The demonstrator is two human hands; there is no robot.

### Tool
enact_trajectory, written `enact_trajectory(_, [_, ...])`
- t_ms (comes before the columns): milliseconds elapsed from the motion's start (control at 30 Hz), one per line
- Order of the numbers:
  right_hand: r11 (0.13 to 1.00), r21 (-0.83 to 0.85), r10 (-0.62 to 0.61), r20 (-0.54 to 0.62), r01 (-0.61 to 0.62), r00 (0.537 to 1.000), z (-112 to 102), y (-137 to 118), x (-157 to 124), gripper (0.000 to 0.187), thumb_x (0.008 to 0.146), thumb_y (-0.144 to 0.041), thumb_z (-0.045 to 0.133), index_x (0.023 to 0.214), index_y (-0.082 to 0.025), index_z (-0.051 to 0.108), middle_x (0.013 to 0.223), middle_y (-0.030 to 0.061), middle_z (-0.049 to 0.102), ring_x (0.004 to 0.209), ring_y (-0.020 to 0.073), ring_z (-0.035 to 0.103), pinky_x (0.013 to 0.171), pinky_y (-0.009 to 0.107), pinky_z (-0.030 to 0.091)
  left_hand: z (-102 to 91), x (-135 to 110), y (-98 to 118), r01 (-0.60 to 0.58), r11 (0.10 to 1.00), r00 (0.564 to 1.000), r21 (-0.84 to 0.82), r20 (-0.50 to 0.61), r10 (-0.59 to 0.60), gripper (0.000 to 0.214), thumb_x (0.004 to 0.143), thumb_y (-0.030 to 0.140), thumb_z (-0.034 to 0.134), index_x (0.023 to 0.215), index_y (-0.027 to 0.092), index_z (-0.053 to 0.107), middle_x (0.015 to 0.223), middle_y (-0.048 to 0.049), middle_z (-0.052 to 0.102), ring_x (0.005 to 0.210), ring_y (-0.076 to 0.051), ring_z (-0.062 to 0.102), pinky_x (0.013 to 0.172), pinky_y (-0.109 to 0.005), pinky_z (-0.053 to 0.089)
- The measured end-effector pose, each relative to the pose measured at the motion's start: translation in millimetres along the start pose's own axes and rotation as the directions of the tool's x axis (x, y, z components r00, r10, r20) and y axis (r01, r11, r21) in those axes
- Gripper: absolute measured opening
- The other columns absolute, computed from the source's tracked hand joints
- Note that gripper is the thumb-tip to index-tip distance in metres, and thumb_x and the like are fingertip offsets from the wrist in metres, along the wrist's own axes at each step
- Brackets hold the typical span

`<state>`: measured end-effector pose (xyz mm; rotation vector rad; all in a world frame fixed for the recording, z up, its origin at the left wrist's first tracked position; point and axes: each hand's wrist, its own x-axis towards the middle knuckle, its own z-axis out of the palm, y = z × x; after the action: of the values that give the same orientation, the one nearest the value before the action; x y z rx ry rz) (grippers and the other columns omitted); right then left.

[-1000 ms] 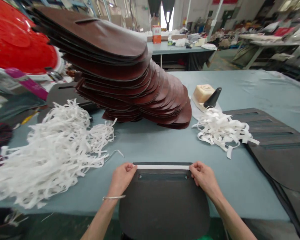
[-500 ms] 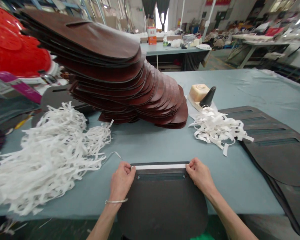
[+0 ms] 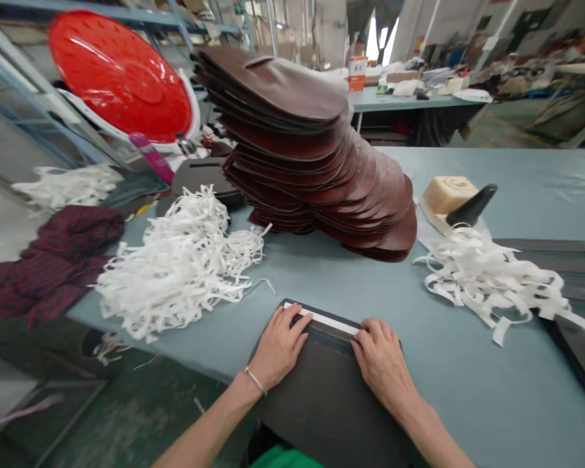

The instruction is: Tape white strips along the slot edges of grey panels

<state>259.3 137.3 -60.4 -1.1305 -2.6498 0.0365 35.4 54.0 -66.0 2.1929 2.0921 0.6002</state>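
A dark leather panel (image 3: 322,396) lies at the table's near edge, with a white tape strip (image 3: 322,318) along its far edge. My left hand (image 3: 279,344) rests flat on the panel, fingertips on the strip's left part. My right hand (image 3: 381,357) lies flat beside it, fingertips at the strip's right end. Both hands have their fingers stretched out and press down; neither grips anything.
A tall leaning stack of brown leather panels (image 3: 312,156) stands behind. White strip piles lie at left (image 3: 185,260) and right (image 3: 487,276). A cream block with a black handle (image 3: 453,198), dark panels (image 3: 575,286) at right, a red basin (image 3: 119,75) and dark red cloth (image 3: 53,260) at left.
My view has swung left. Both hands moved inward from pinching the strip's ends and now lie flat on the panel, closer together.
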Motion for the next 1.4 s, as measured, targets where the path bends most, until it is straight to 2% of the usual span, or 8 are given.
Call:
enact_trajectory(200, [0.991, -0.103, 0.092, 0.009, -0.091, 0.996, 7.4, 0.7, 34.0, 0.034, 0.089, -0.048, 0.043, 0.079, -0.018, 0.056, 0.077, 0.0084, 0.057, 0.079, 0.0249, 0.05, 0.067, 0.036, 0.033, -0.3, -1.6, 4.3, 0.142, 0.975, 0.985, -0.168, -0.075, -0.156, 0.036, 0.085, 0.025, 0.053, 0.12, 0.02, 0.05, 0.117, -0.0109, 0.05, 0.116, -0.026, 0.045, 0.1, -0.047, 0.042])
enact_trajectory(400, [0.975, 0.156, -0.159, -0.012, 0.159, 0.987, 31.2, -47.2, 76.7, 0.015, 0.088, -0.016, 0.044, 0.089, -0.02, 0.058, 0.088, 0.0055, 0.058, 0.083, 0.018, 0.049, 0.069, 0.029, 0.035, 2.0, -3.1, 1.0, 0.167, 0.963, 0.977, -0.211, -0.098, -0.191, 0.035, 0.085, 0.021, 0.051, 0.12, 0.019, 0.048, 0.12, -0.0115, 0.049, 0.116, -0.024, 0.046, 0.099, -0.045, 0.042])
enact_trajectory(533, [0.962, 0.152, -0.222, -0.033, 0.225, 0.974, 40.9, -76.4, 85.1, 0.022, 0.083, -0.007, 0.046, 0.098, -0.02, 0.058, 0.096, 0.0061, 0.057, 0.088, 0.0183, 0.048, 0.072, 0.029, 0.038, 6.2, -2.5, -3.3, 0.177, 0.974, 0.975, -0.142, -0.11, -0.193, 0.047, 0.089, 0.015, 0.04, 0.135, 0.018, 0.033, 0.138, -0.0132, 0.038, 0.128, -0.023, 0.037, 0.105, -0.045, 0.036])
enact_trajectory(667, [0.963, 0.089, -0.251, -0.039, 0.253, 0.967, 38.6, -84.6, 77.6, 0.024, 0.086, -0.009, 0.043, 0.105, -0.016, 0.057, 0.094, 0.0098, 0.057, 0.087, 0.0223, 0.047, 0.075, 0.035, 0.039, 13.4, -1.1, -6.1, 0.152, 0.987, 0.985, -0.044, -0.075, -0.155, 0.048, 0.088, 0.012, 0.038, 0.136, 0.02, 0.035, 0.132, -0.0109, 0.048, 0.121, -0.023, 0.043, 0.102, -0.046, 0.038])
enact_trajectory(800, [0.96, 0.023, -0.278, -0.015, 0.278, 0.961, 27.0, -57.3, 51.5, 0.026, 0.085, -0.007, 0.042, 0.104, -0.012, 0.059, 0.092, 0.011, 0.058, 0.085, 0.0238, 0.048, 0.073, 0.037, 0.04, 18.3, -2.2, -7.8, 0.142, 0.99, 0.986, -0.005, -0.086, -0.142, 0.049, 0.085, 0.008, 0.037, 0.133, 0.02, 0.04, 0.131, -0.0104, 0.05, 0.119, -0.025, 0.043, 0.1, -0.048, 0.04])
enact_trajectory(1100, [0.945, -0.072, -0.322, -0.035, 0.319, 0.946, -10.4, 79.8, -65.5, 0.033, 0.085, -0.005, 0.037, 0.112, -0.01, 0.055, 0.103, 0.0135, 0.057, 0.095, 0.0243, 0.05, 0.077, 0.037, 0.044, 16.3, -3.5, -7.4, 0.145, 0.989, 0.986, -0.014, -0.085, -0.146, 0.049, 0.086, 0.01, 0.038, 0.134, 0.02, 0.041, 0.133, -0.0086, 0.049, 0.119, -0.026, 0.041, 0.1, -0.046, 0.039])
enact_trajectory(1233, [0.986, 0.004, -0.169, -0.035, 0.169, 0.985, -14.0, 79.0, -58.1, 0.022, 0.086, -0.009, 0.04, 0.095, -0.015, 0.059, 0.092, 0.01, 0.058, 0.088, 0.0217, 0.051, 0.075, 0.036, 0.044, 17.2, -4.2, -7.0, 0.146, 0.989, 0.985, 0.019, -0.096, -0.143, 0.049, 0.086, 0.008, 0.038, 0.133, 0.02, 0.042, 0.133, -0.0082, 0.05, 0.125, -0.026, 0.036, 0.1, -0.046, 0.038])
enact_trajectory(1400, [0.986, 0.143, -0.069, -0.103, 0.083, 0.992, 0.6, 23.7, -3.9, 0.025, 0.088, -0.012, 0.04, 0.108, -0.014, 0.056, 0.1, 0.0112, 0.058, 0.093, 0.0213, 0.051, 0.08, 0.035, 0.045, 18.1, -3.9, -6.7, 0.023, 0.999, 0.998, 0.038, -0.06, -0.021, 0.048, 0.086, 0.004, 0.035, 0.13, 0.018, 0.045, 0.128, -0.009, 0.053, 0.122, -0.021, 0.042, 0.103, -0.041, 0.037])
